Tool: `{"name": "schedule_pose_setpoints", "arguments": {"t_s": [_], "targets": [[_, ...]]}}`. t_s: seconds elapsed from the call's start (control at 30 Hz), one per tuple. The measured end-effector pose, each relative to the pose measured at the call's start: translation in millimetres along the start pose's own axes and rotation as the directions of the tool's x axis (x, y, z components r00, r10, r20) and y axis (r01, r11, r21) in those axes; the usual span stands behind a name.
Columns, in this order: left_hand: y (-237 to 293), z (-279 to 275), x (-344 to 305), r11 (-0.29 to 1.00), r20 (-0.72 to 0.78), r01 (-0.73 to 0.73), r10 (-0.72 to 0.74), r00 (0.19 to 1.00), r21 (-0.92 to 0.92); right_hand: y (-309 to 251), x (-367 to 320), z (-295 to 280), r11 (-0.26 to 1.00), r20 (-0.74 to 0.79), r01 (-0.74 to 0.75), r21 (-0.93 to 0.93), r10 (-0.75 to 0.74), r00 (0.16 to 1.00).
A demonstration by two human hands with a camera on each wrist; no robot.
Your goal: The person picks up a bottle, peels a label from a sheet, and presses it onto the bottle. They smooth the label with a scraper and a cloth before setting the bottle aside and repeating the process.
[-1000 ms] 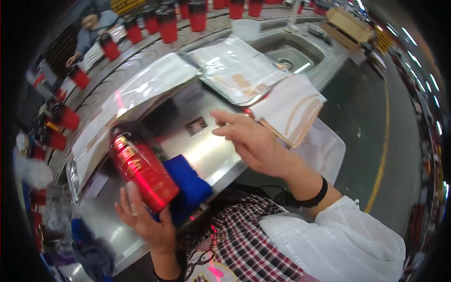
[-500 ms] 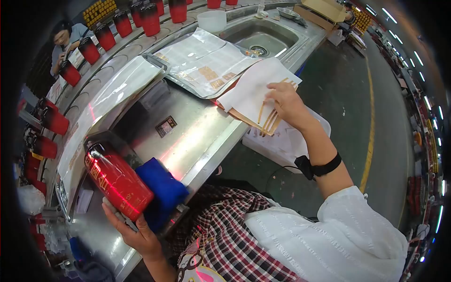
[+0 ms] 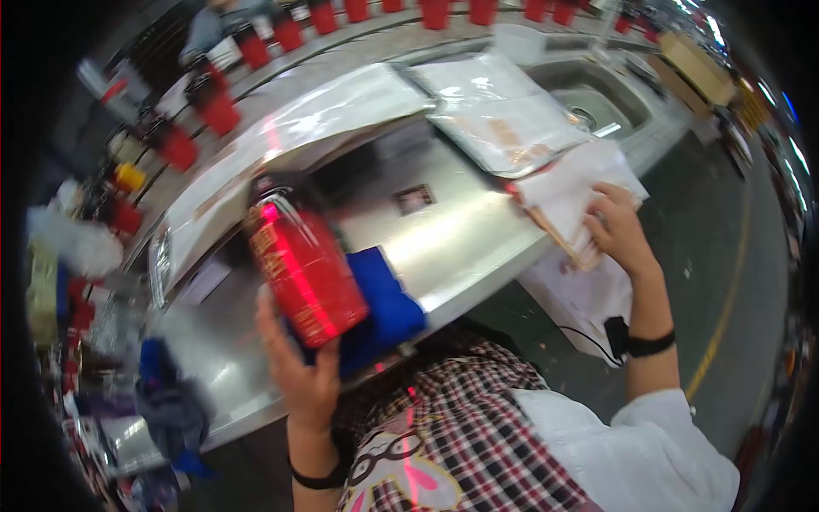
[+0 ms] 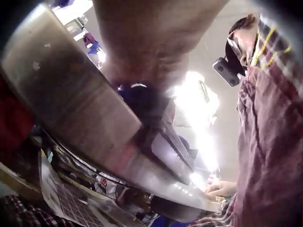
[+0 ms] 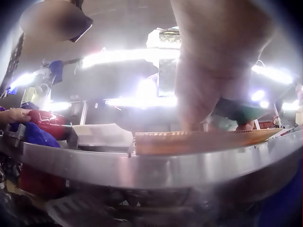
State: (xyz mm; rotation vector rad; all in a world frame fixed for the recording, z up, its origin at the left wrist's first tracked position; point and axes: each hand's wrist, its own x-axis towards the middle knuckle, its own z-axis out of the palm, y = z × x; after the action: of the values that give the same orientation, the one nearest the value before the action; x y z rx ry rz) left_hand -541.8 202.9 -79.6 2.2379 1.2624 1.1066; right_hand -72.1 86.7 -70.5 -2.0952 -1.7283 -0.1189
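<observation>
My left hand [image 3: 303, 375] holds a glossy red bottle [image 3: 311, 269] by its base, thumb on one side and fingers on the other. The bottle has a dark neck and gold characters, and lies tilted over a blue cloth [image 3: 388, 311]; a red laser line runs along it. My right hand [image 3: 618, 226] is at white paper sheets [image 3: 567, 188] on a brown board [image 5: 199, 143], fingers bent and fingertips down at the sheet. Whether it pinches anything I cannot tell. In the left wrist view, the left wrist [image 4: 147, 47] shows while its fingers are hidden.
Sheets in clear plastic [image 3: 503, 115] lie beside a sink [image 3: 593, 98]. A plastic-covered board [image 3: 281, 128] slants behind the bottle. A small dark label [image 3: 415, 200] is on the metal table [image 3: 461, 230]. Red-and-black cups [image 3: 213, 102] line the conveyor; a white bin [image 3: 580, 299] stands below the table edge.
The right hand moved from above the table onto the paper sheets and stays there, fingers bent. The left hand keeps hold of the red bottle. The head view has swung about.
</observation>
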Motion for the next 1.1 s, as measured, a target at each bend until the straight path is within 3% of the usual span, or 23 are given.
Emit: {"name": "schedule_pose_setpoints", "arguments": {"t_s": [0.1,0.2,0.33,0.53,0.7,0.8,0.93,1.0,1.1], "targets": [[1,-6,2,0.999,0.0,-0.024,0.024,1.0,0.047,9,2,6,0.999,-0.021,0.03,-0.045,-0.031,0.999],[7,-15,5,0.959,0.037,-0.133,0.128,0.991,0.252,5,3,5,0.998,-0.029,0.029,-0.058,-0.031,0.999],[14,-16,13,0.928,0.014,-0.216,0.222,0.975,0.305,2,5,1,0.998,0.01,-0.001,-0.058,0.002,1.0],[10,-11,9,0.965,-0.013,-0.15,0.156,0.988,0.215,6,12,3,0.985,0.005,0.065,-0.161,-0.065,0.998],[10,-9,7,0.98,-0.017,-0.143,0.147,0.989,0.136,-63,55,-27,0.984,-0.103,0.174,-0.032,-0.177,0.979],[8,-20,11,0.976,0.017,-0.178,0.178,0.984,0.127,-111,101,-43,0.939,-0.052,0.334,0.085,-0.331,0.942],[-1,-31,13,0.987,0.013,-0.159,0.16,0.987,-0.026,-175,177,-44,0.807,0.019,0.568,0.166,-0.578,0.816],[-9,-30,9,0.989,-0.024,-0.145,0.144,0.989,-0.025,-209,224,-32,0.724,0.122,0.687,0.06,-0.689,0.715],[-19,-24,3,0.986,-0.025,-0.113,0.111,0.993,-0.121,-254,292,19,0.734,0.434,0.679,0.027,-0.621,0.653]]}}
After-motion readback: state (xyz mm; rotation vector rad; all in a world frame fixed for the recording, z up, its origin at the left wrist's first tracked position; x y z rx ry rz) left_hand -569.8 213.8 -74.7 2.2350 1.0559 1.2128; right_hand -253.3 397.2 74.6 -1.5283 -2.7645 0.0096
